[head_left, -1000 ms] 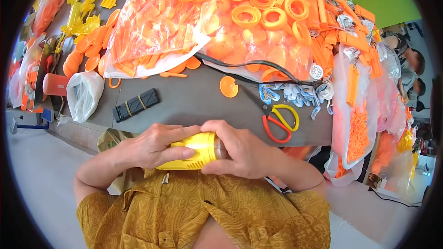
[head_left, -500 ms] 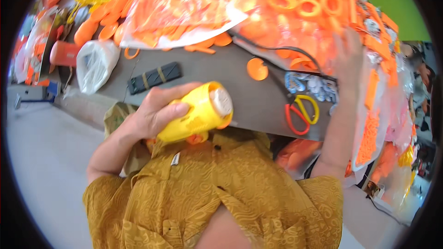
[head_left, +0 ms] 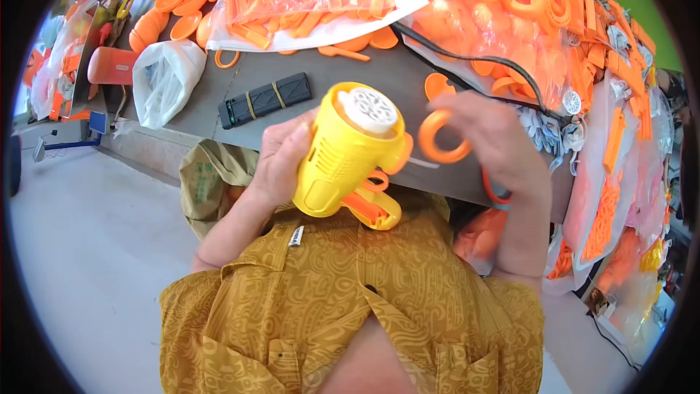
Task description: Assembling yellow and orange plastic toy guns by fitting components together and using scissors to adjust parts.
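My left hand (head_left: 282,153) is closed around a yellow plastic toy housing (head_left: 324,175), shaped like a hair dryer or bubble gun. A white perforated disc (head_left: 370,108) sits in the housing's upward-facing mouth. Orange parts show at the side and in the short handle (head_left: 384,211), which points toward my shirt. In my right hand (head_left: 499,142) is a flat orange ring (head_left: 426,136), gripped by its edge, to the right of the housing and apart from it. My right hand mostly hides the scissors; part of one red handle (head_left: 494,191) shows below it.
Clear bags of orange parts (head_left: 306,0) and loose orange rings (head_left: 525,0) fill the far side. A dark banded block (head_left: 266,100), a white plastic bag (head_left: 168,80) and a black cable (head_left: 481,58) lie on the dark table. Bluish-white pieces (head_left: 539,128) lie at right.
My right hand has come back from the far-right pile with an orange ring. My left hand has turned the toy housing more upright, showing its disc and handle. The whole view has shifted slightly.
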{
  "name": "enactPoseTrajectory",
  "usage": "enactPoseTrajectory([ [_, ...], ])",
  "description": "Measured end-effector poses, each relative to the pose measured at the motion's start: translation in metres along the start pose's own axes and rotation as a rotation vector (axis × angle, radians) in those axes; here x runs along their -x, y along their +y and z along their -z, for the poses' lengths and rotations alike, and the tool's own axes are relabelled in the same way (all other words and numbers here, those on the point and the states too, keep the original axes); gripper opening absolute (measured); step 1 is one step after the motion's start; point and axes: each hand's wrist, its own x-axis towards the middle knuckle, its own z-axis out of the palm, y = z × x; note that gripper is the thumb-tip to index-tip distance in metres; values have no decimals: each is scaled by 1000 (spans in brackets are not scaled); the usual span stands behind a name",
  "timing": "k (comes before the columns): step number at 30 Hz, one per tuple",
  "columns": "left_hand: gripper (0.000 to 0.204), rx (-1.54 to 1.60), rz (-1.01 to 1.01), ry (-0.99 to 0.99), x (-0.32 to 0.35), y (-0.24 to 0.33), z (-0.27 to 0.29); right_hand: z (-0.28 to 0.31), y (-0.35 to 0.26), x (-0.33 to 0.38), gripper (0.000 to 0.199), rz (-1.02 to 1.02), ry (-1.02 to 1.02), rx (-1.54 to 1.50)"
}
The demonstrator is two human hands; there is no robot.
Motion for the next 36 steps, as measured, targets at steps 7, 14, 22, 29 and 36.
enactPoseTrajectory([
  [7, 46, -217, -19, 212, 15, 4, 18, -52, -21, -12, 30, -32, -70, 463],
  [14, 26, -846, -234, 421, 34, -33, 43, -54, -34, 10, 62, -13, 147, 350],
  [22, 37, -149, -53, 430, 28, -21, 30, -45, -22, 12, 61, -37, 88, 277],
  [29, 48, 101, -176, 15, 9, 10, -3, -2, -20, -14, 77, -125, 214, -807],
  [36, 45, -7, -40, -171, -9, 21, -22, -11, -20, -26, 71, 27, 59, -1028],
])
